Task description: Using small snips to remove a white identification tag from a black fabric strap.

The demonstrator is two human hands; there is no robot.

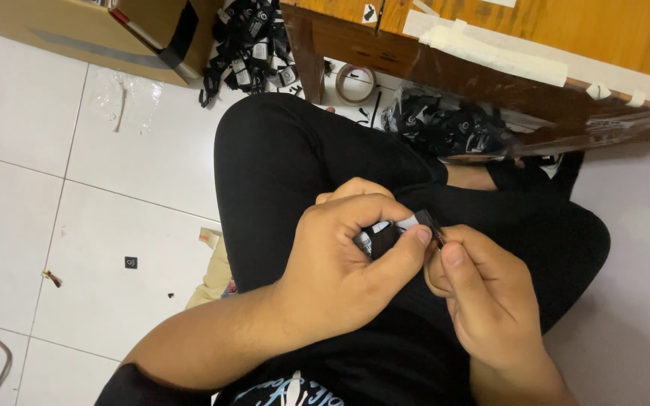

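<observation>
Fingers of left hand [340, 259] curled tight around small black piece [408, 229] with a white patch, thumb laid flat along its near edge, forefinger arched over the top. Right hand [483, 297] closed too, thumb and forefinger pinched on the right end of the same piece, remaining fingers folded under the palm. Both hands touching each other at the fingertips, no gap showing between them. Piece held above the lap, over black trousers [287, 165], roughly midway between the knees; mostly hidden by the left fingers, so exact shape impossible to tell.

Seated on white tiled floor [77, 188]. Wooden table [505, 75] overhead at the top right, strips of pale tape [490, 49] stuck along its edge. Under that edge, heap of black items in clear wrap [445, 124], just beside the right knee. Second heap of black pieces with white labels [253, 45] near the table leg, next to a cardboard box [99, 30] at the top left corner. Roll of tape [355, 83] lying flat on the floor between the two heaps. Tiny black square [131, 262] alone on a tile, well apart from the hands.
</observation>
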